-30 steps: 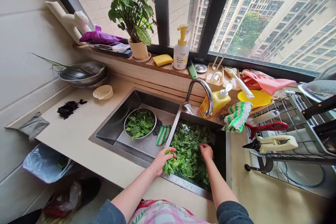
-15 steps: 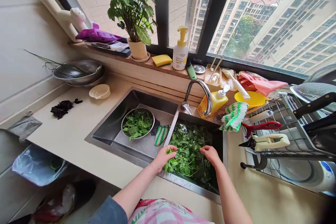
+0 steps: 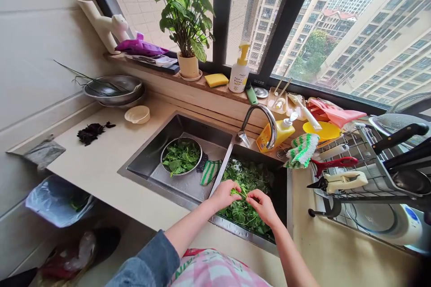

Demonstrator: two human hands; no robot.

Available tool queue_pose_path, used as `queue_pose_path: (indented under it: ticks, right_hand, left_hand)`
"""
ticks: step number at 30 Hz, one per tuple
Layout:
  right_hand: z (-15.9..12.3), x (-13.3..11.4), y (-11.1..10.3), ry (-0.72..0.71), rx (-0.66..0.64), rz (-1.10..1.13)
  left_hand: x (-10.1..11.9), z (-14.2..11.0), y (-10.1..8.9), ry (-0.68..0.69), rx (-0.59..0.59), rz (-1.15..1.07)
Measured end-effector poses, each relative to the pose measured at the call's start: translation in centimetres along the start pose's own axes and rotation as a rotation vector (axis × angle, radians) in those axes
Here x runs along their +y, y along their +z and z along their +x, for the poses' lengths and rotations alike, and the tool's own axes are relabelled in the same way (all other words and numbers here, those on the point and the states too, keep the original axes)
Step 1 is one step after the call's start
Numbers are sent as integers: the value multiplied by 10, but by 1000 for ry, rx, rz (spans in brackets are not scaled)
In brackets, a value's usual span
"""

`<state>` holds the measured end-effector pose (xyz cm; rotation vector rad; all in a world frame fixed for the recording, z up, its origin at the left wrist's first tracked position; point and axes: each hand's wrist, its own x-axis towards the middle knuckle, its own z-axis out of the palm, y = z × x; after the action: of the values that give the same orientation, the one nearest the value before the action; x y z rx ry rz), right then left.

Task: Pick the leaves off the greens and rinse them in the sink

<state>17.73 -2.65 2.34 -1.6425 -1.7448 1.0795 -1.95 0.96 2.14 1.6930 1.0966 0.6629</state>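
Observation:
Over the right sink basin [image 3: 290,197], my left hand [image 3: 229,193] is closed round some green leafy stems [image 3: 239,192]. My right hand [image 3: 261,206] meets it from the right, thumb and fingers pinched on the near ends of the same stems. Below both hands, a mass of leafy greens [image 3: 247,215] lies in water in this basin. In the left basin [image 3: 144,168] stands a round metal bowl [image 3: 162,161] holding picked leaves [image 3: 182,156]. A green-and-white striped cloth [image 3: 211,171] lies beside the bowl.
A curved faucet [image 3: 257,110] rises behind the basins. To the right stands a wire dish rack [image 3: 367,143] with a knife [image 3: 400,138] and pruning shears [image 3: 346,181]. A lined waste bin [image 3: 55,204] hangs below the counter at left. Dark scraps [image 3: 92,133] lie on the counter.
My hands have come together from opposite sides of the right basin and now meet at the stems. The camera view has shifted slightly.

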Motion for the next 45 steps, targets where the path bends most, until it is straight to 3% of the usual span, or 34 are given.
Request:
queue_pose_path:
  ticks: [8, 13, 16, 20, 22, 26, 30, 34, 37, 40, 42, 45]
  right_hand:
    - [-12, -16, 29, 88, 30, 281]
    - [-10, -13, 56, 142, 284, 226]
    - [-6, -9, 69, 170, 363, 250]
    - [1, 3, 61, 337, 419, 509]
    - [1, 8, 45, 428, 348, 667]
    - [-6, 9, 16, 509, 10, 897]
    - [-10, -1, 11, 544, -149, 1013]
    - [-3, -13, 12, 465, -184, 735]
    - [3, -21, 10, 230, -177, 244]
    - [7, -26, 11, -1, -77, -191]
    - [11, -27, 16, -58, 6, -297]
    - [22, -24, 24, 42, 200, -111]
  left_hand:
    - [-8, -15, 15, 69, 52, 115]
    - [-15, -15, 27, -36, -14, 146]
    - [-16, -13, 27, -91, -11, 152]
    - [-11, -16, 18, -31, -149, 67]
    - [-7, -16, 12, -2, -159, 18]
    - [-4, -5, 0, 22, -53, -20]
    - [-3, 11, -2, 42, -132, 107]
    - [-1, 18, 3, -14, -177, 198]
    - [1, 18, 3, -45, -183, 231]
    - [2, 19, 2, -21, -197, 234]
    - [2, 19, 3, -1, -186, 189]
    - [0, 18, 6, 18, -166, 64]
